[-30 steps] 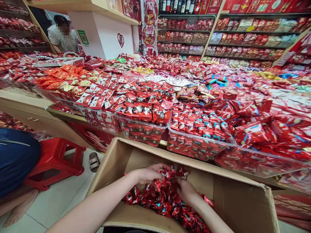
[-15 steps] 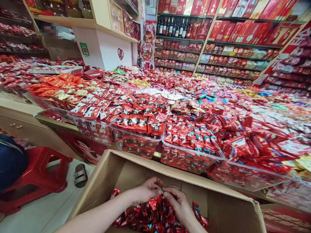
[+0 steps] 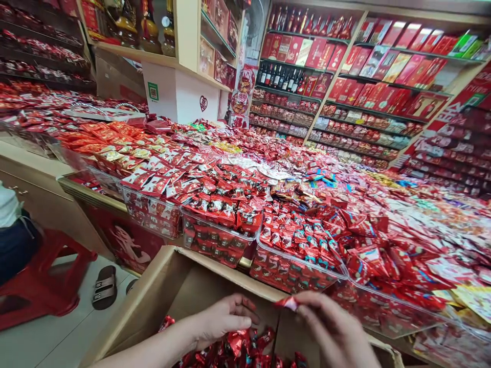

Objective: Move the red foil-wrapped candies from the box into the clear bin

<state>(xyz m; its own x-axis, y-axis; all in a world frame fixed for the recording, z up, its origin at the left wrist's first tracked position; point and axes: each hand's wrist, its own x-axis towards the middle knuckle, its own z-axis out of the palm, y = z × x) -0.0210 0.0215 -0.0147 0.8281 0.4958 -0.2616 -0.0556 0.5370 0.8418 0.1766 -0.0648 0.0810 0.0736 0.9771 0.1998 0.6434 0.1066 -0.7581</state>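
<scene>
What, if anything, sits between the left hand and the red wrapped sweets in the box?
Nothing visible. The left hand is close above the red wrapped sweets in the cardboard box, though whether it touches them is unclear. The right hand is off to the side, pinching a small red packet.

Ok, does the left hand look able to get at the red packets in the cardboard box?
Likely yes: the left hand is right by the red packets inside the open-topped cardboard box, with nothing visible blocking it.
</scene>
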